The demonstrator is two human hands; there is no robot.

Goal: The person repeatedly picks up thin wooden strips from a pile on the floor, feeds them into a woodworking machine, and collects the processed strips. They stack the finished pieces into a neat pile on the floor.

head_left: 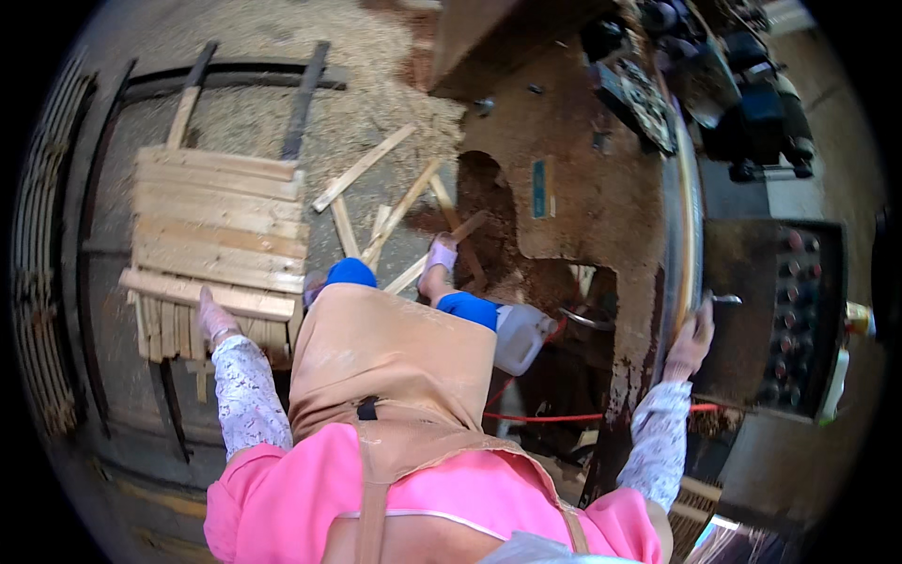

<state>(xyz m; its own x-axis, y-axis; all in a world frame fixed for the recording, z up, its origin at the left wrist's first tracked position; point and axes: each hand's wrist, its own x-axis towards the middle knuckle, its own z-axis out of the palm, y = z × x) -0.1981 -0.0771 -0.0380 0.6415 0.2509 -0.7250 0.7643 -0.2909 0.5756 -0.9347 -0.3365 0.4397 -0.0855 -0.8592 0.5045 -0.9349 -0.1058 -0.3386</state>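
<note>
Planks [221, 226] lie stacked left of the rusty machine [601, 197]; our left hand [214, 318] rests flat on the nearest plank. Our right hand [692, 340] curls around the machine's wheel rim [683, 235]. Below the machine stands a white jug [521, 336], contents unseen.

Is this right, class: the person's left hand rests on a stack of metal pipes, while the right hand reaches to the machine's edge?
Not quite. In the head view the left hand rests on a stack of wooden slats, not metal pipes. The right hand does reach to the machine's edge.
</note>
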